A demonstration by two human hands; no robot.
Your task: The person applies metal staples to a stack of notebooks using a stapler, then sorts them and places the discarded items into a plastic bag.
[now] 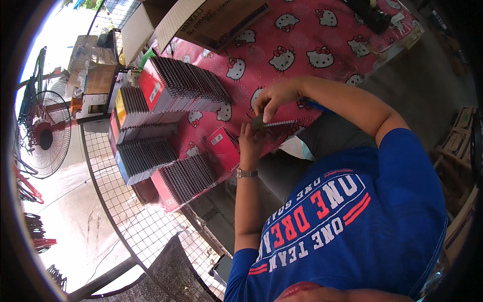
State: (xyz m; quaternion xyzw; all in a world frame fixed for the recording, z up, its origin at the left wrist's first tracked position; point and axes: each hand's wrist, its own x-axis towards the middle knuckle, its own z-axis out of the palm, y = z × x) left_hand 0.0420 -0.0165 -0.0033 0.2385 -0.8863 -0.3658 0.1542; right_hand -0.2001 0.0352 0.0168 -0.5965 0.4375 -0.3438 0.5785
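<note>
Close to the table's near edge, my left hand (251, 143) is closed at the left end of a spiral notebook (282, 123), which shows almost edge-on with its pale wire coil along the top. My right hand (275, 100) reaches in from above, thumb and fingers pinched at that same end. A small grey-green patch (257, 122) shows between the two hands; what it is I cannot make out. Left of my hands a red-covered notebook (224, 148) lies on the table. Beyond it stand rows of spiral notebooks (188, 173), coils facing up, in contact with one another.
Taller notebook stacks (186, 83) with red and yellow covers fill the table's left side. An open cardboard box (216, 22) sits at the back on the pink patterned cover (282, 58). A black object (370, 15) lies far right. A fan (45, 136) stands left, beyond wire mesh.
</note>
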